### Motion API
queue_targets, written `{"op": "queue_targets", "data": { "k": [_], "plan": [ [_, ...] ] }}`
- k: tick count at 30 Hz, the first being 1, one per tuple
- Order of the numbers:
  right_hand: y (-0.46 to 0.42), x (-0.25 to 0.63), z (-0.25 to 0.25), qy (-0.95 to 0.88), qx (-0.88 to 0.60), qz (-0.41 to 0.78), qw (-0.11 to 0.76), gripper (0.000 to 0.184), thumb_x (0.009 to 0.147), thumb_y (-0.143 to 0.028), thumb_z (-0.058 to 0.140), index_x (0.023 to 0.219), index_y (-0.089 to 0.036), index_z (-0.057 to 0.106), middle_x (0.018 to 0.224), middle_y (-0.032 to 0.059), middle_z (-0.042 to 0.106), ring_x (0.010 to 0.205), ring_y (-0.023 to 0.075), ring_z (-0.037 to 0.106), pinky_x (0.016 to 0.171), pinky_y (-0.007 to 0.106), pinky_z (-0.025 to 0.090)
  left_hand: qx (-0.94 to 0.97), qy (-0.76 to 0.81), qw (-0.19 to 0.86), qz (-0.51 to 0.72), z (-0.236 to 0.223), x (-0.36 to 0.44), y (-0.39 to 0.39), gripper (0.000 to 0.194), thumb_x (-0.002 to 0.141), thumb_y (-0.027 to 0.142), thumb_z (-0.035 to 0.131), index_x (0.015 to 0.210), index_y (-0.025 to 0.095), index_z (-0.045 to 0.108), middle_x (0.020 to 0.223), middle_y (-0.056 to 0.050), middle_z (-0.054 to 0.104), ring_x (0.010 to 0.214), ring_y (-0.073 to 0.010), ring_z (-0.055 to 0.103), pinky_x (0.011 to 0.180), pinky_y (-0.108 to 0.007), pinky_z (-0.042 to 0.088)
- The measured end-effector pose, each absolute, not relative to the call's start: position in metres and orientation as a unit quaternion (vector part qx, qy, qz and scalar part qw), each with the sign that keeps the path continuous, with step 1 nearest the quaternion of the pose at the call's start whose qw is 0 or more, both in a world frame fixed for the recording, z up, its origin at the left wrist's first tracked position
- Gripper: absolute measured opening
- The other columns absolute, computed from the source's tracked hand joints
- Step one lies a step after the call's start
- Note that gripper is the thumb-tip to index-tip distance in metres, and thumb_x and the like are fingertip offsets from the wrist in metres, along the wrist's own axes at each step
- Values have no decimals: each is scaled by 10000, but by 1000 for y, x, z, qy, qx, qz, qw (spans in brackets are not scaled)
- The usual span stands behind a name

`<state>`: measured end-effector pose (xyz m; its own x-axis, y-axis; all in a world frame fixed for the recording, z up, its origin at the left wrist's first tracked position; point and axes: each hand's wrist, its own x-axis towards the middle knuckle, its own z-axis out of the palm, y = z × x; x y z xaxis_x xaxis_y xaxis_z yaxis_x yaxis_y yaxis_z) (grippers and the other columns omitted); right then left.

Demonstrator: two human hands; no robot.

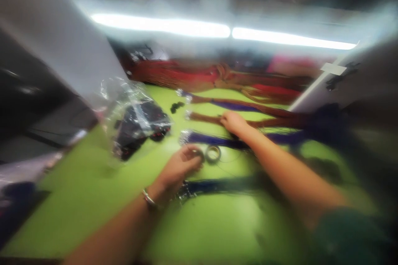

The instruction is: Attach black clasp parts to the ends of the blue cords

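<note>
My right hand [234,122] is closed on a bundle of brown wires [203,118] with whitish connectors at its left end. My left hand [182,165], a bracelet at its wrist, is curled around a dark round thing [200,156] that looks like a tape roll; its details are blurred. Just right of those fingers, another roll of dark tape [213,154] lies flat. Between the two hands runs a bundle of purple-blue wires [217,139] with clear connectors [185,136]. A dark blue wire bundle [224,185] lies nearer to me, its metallic ends beside my left wrist.
A clear plastic bag [139,122] of dark parts lies at the left on the green table [90,198]. Small black pieces [177,107] are beside it. Red and brown wires [186,75] stretch along the back beneath bright tube lights [161,25]. Panels flank both sides.
</note>
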<state>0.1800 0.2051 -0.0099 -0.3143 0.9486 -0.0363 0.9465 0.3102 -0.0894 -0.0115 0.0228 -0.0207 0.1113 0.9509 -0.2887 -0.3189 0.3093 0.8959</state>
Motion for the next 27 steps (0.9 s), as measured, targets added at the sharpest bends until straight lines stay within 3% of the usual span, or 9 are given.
{"op": "queue_targets", "data": {
  "k": [15,24,27],
  "plan": [
    [206,166,-21,-820,-569,44,30,207,851,-285,486,913,-159,638,978,95,632,863,173,564,732,244,390,346,466,659,478,-22,-10,22,355,659,292,748,941,172,568,791,-32,634,647,-115,606,600,-222,443],
    [204,185,9,-796,-598,13,91,225,837,-249,450,909,-163,645,918,91,671,805,177,573,683,243,374,351,468,658,474,-18,-9,20,343,664,294,743,943,176,582,790,-32,633,669,-125,612,594,-221,440],
    [195,191,20,-806,-590,10,52,242,818,-302,476,822,-161,672,860,95,678,758,182,575,649,253,367,354,473,655,472,-19,-10,21,346,669,297,738,950,177,574,802,-31,634,662,-118,609,591,-217,438]
  ]
}}
